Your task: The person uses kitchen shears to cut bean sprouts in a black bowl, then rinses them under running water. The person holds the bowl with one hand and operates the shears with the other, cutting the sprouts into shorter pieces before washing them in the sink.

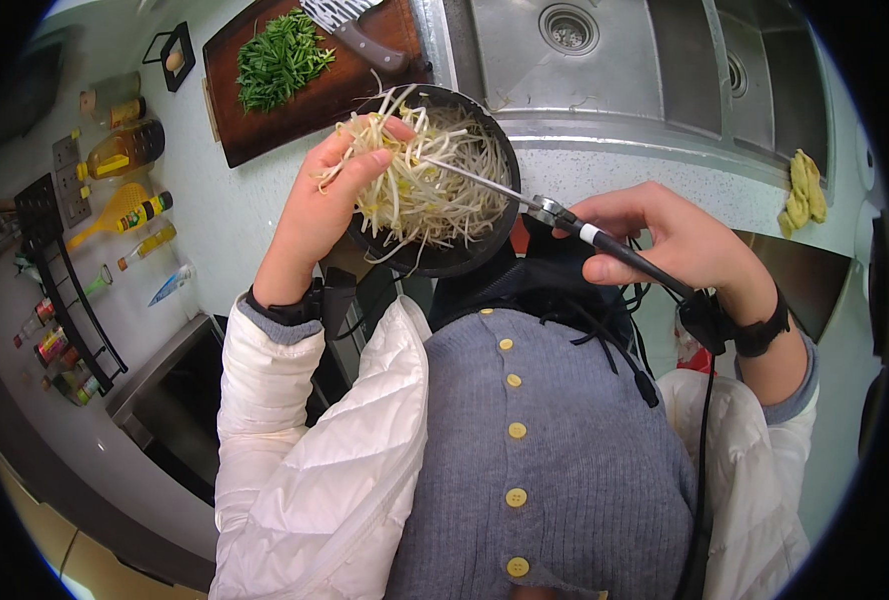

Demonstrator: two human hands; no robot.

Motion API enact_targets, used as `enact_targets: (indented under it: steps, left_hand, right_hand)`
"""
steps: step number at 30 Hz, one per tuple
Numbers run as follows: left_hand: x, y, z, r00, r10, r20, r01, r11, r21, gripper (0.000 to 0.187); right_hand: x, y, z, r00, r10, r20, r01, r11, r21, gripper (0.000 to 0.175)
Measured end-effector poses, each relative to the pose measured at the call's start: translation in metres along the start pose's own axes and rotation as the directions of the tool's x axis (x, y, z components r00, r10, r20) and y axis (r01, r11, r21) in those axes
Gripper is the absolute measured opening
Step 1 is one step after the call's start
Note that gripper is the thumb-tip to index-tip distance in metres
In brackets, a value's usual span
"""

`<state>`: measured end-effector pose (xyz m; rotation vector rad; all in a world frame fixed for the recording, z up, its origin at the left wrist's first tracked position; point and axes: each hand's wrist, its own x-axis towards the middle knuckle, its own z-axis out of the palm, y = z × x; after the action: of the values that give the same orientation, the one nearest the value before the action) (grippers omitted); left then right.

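Observation:
A clump of pale bean sprouts point(384, 146) with yellow heads is gripped in my left hand point(332, 180), just over a round dark pan point(514, 161). More bean sprouts point(463, 202) fill the pan, and some of the held ones hang down onto them. To the right of the pan is my right hand point(669, 232), its thumb and fingers curved and apart, with nothing visibly held. A thin rod point(624, 255), metal at its far end and black near my wrist, runs from the right wrist mount past this hand and over the sprouts.
A cutting board point(227, 139) holds chopped green leaves point(279, 64) and a cleaver point(369, 46). Beyond the pan lies a steel sink point(609, 75), with a yellow cloth point(803, 195) at its right. Several bottles and an oil jug point(126, 150) line the left counter. A black cable point(703, 450) hangs from my right wrist.

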<state>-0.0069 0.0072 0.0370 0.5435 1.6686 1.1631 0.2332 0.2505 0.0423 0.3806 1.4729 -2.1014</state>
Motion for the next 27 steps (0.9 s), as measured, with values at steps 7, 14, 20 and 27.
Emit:
enact_targets:
  steps: [7,14,20,27]
  left_hand:
    - [-0.007,0.002,-0.001,0.998,0.067,0.013,-0.068,0.993,0.101,0.024]
    - [-0.010,-0.001,-0.005,0.997,0.070,0.014,-0.071,0.994,0.084,0.024]
    - [-0.011,-0.008,-0.008,0.999,0.042,-0.004,-0.043,0.999,-0.033,0.028]
    - [-0.013,-0.008,-0.008,1.000,0.023,-0.001,-0.022,0.992,-0.123,0.031]
  right_hand:
    - [0.012,0.000,0.007,0.998,0.026,0.061,-0.026,1.000,0.002,0.039]
    - [0.015,0.003,0.010,0.998,0.035,0.060,-0.034,0.999,-0.014,0.038]
    - [0.004,-0.002,0.008,0.998,0.041,0.045,-0.043,0.998,0.049,0.044]
    - [-0.004,0.004,0.002,1.000,-0.026,-0.004,0.026,0.996,0.082,0.043]
